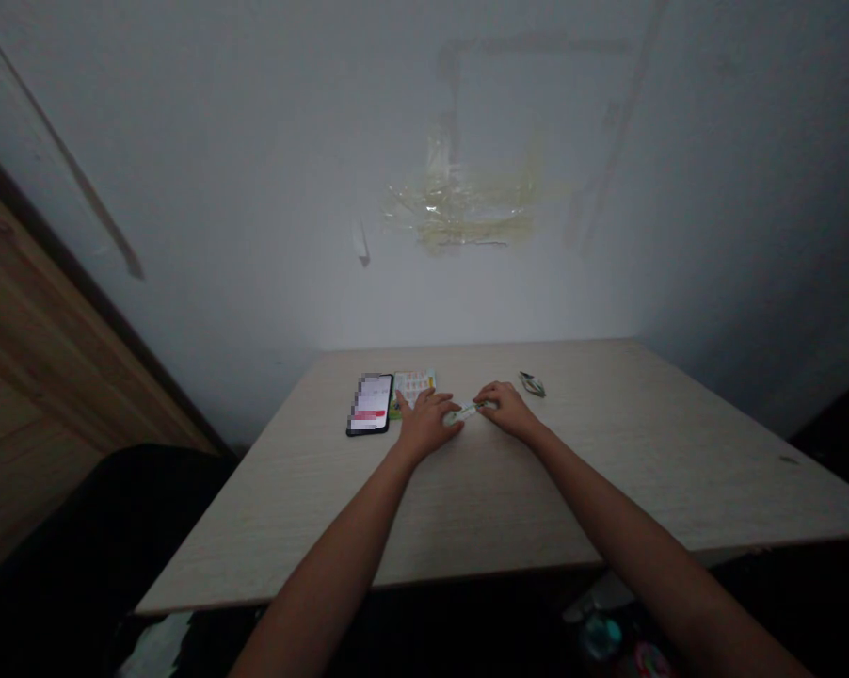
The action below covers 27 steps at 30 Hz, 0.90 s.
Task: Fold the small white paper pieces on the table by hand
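Observation:
Between my hands, near the middle of the table, lies a small folded strip of whitish-green paper [465,412]. My left hand [425,426] has its thumb and index finger closed at the strip's left end, with the other fingers resting toward a green-and-white printed card or booklet [415,383]. The strip's right end is pinched in the fingers of my right hand [507,411], and part of it is hidden there. Just beyond my right hand sits a small folded piece of printed paper [533,383].
A phone [371,403] with a lit screen lies left of the printed card. The pale wooden table [481,508] meets a wall [255,217] bearing old clear tape [467,212]. Below the front edge, a bottle-like object [600,636] shows dimly.

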Motion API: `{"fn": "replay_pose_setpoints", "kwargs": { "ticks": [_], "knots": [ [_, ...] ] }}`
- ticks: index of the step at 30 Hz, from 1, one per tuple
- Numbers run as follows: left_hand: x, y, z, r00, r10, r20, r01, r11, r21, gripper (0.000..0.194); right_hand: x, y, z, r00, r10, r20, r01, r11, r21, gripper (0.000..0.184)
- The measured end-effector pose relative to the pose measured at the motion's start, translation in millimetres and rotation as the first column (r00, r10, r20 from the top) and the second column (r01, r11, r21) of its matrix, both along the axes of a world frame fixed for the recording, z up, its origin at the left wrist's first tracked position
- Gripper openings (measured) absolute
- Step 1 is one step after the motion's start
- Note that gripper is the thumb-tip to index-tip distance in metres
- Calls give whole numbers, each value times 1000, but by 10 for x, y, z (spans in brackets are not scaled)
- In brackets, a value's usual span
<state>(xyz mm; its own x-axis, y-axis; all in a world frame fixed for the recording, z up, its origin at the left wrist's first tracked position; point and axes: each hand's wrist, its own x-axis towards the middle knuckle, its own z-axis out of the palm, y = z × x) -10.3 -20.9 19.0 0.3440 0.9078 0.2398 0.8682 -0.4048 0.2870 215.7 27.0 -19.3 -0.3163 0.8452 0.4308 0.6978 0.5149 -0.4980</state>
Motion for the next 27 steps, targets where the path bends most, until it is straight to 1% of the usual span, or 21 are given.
{"fn": "replay_pose_setpoints", "kwargs": {
  "ticks": [4,8,13,23,25,27],
  "knots": [
    [21,11,-37,999,-21,33,20,1000,18,30,-17,-30,34,1000,11,-2,-11,1000,15,19],
    [41,7,-53,997,-14,81,14,1000,3,29,-22,-43,54,1000,9,-6,-9,1000,-1,18],
    [66,-11,-34,994,8,105,-8,1000,-3,28,-30,-61,71,1000,7,-14,-7,1000,-21,18],
    [104,-8,-17,994,29,102,-32,999,36,25,-38,-66,77,999,26,-33,-26,1000,0,20],
    [107,-9,-9,993,38,109,-42,998,37,25,-41,-60,72,998,40,-51,-40,999,7,22],
    [110,-11,0,992,44,121,-49,998,35,25,-51,-46,57,996,24,-90,-23,1000,12,27]
  ]
}}
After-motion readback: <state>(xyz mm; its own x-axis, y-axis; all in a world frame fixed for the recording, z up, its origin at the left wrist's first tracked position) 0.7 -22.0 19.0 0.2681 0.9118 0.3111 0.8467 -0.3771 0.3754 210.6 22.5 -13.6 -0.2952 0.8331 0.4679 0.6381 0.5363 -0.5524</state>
